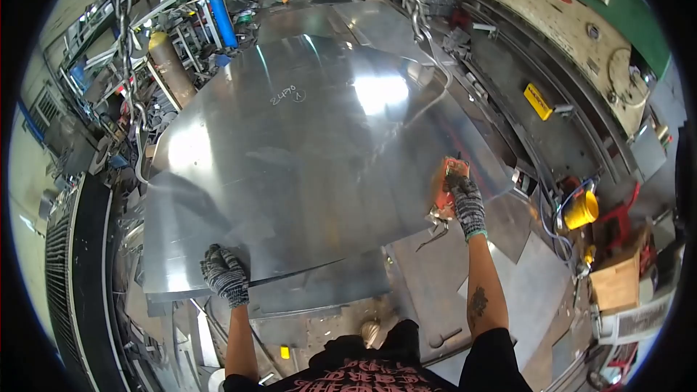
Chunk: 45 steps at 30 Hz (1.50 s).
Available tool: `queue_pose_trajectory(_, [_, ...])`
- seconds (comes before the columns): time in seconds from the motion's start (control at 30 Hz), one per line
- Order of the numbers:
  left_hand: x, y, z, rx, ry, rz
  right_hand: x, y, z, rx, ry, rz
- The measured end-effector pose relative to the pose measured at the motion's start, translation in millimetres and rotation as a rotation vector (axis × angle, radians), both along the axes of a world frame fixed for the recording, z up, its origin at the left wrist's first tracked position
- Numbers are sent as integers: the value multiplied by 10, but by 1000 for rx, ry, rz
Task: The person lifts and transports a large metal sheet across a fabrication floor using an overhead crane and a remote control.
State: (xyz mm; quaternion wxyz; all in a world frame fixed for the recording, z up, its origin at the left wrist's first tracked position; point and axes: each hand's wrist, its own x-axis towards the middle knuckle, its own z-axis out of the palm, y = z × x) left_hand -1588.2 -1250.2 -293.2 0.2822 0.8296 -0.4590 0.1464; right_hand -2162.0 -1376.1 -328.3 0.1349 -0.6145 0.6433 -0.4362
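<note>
A large, shiny metal sheet spreads out before me, with white chalk marks near its far side. My left hand, in a grey knitted glove, lies on top of the sheet at its near left edge, fingers laid over the surface. Over the right part of the sheet, my gloved right hand grips a worn orange-red hand-held box resembling a hoist remote. A short dark strap or hook dangles from the box's lower end. The fingers hide part of the box.
Chains hang on both sides, the left one ending in a hook by the sheet's edge, the right chain in a long curved hook. Further right stand a green and cream machine and a yellow bucket. Gas cylinders line the left.
</note>
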Motion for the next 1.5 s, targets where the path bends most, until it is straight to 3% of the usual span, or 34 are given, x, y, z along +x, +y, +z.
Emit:
queue_pose_trajectory(0.03, [-60,-22,-3,18,-24,-15,-97,-69,-52,71,-170,-55])
queue_pose_trajectory(0.1, [-259,-132,6,23,-23,-21,-280,-194,25,49,-83,-77])
queue_pose_trajectory(0.27, [-692,-413,12,-35,-4,-46,-848,-654,-161,31,-217,-41])
queue_pose_trajectory(0.37, [-999,-634,2,-51,12,-26,-997,-759,141,112,-248,-74])
queue_pose_trajectory(0.47, [-1339,-902,-86,-105,28,23,-1438,-1144,-28,135,-105,-123])
queue_pose_trajectory(0.57, [-1752,-1152,1,-139,76,53,-1635,-1314,129,87,-183,-117])
queue_pose_trajectory(0.63, [-1925,-1287,1,-131,107,75,-1759,-1469,270,68,-77,-148])
queue_pose_trajectory(0.7, [-2095,-1430,-51,-137,25,32,-1908,-1546,388,96,-111,-120])
queue_pose_trajectory(0.73, [-2195,-1521,-79,-177,19,7,-2175,-1756,117,116,-169,-109])
queue_pose_trajectory(0.8, [-2418,-1643,-4,-188,-69,-13,-2395,-1892,224,-32,116,23])
queue_pose_trajectory(0.87, [-2664,-1775,152,-117,2,35,-2461,-1992,559,9,240,98])
queue_pose_trajectory(0.9, [-2794,-1863,196,-77,86,102,-2639,-2131,476,-127,542,152])
queue_pose_trajectory(0.97, [-2859,-2044,166,-78,78,36,-2902,-2264,438,-248,877,156])
queue_pose_trajectory(1.03, [-3080,-2224,133,-131,93,5,-2988,-2498,459,189,353,-76])
queue_pose_trajectory(1.07, [-3189,-2305,212,-129,63,13,-3057,-2579,514,205,349,-89])
queue_pose_trajectory(1.13, [-3395,-2487,294,-98,-20,54,-3159,-2731,671,245,-11,-127])
queue_pose_trajectory(1.17, [-3482,-2595,303,-98,-25,55,-3203,-2772,785,245,-16,-126])
queue_pose_trajectory(1.23, [-3550,-2751,288,-29,-43,40,-3258,-2796,966,265,-282,4])
queue_pose_trajectory(1.4, [-3879,-3189,204,-114,-53,-18,-3697,-3194,874,190,-120,-4])
queue_pose_trajectory(1.5, [-4054,-3460,73,-146,-148,-61,-4113,-3524,758,72,132,123])
